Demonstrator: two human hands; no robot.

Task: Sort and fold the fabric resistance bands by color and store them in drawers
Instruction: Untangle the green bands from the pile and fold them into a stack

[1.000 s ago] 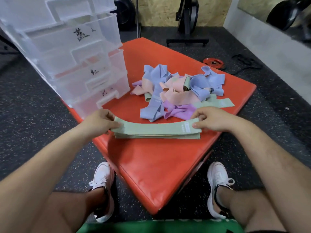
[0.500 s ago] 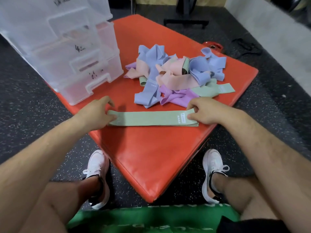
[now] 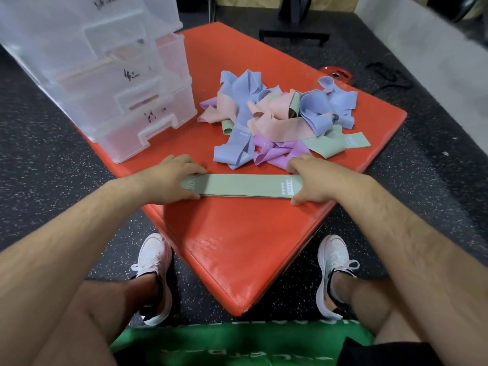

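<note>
1. Left hand (image 3: 169,180): palm down, fingers straight-ish, pressing flat.
2. Right hand (image 3: 314,180): same deal, mirrored, fingers pointing inward.
3. Left forearm (image 3: 87,228) and right forearm (image 3: 390,228): bare, stretched forward, angling toward each other.

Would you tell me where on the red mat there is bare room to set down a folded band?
Bare: the near corner of the mat, between the flattened green band and its front edges; also the strip between the drawer unit and the loose pile. Crowded: that pile, covering the right side.

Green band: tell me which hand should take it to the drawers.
Left, probably: the left hand presses the end of the green band nearest the drawer unit; the right hand presses the far end, beside the band pile.
</note>
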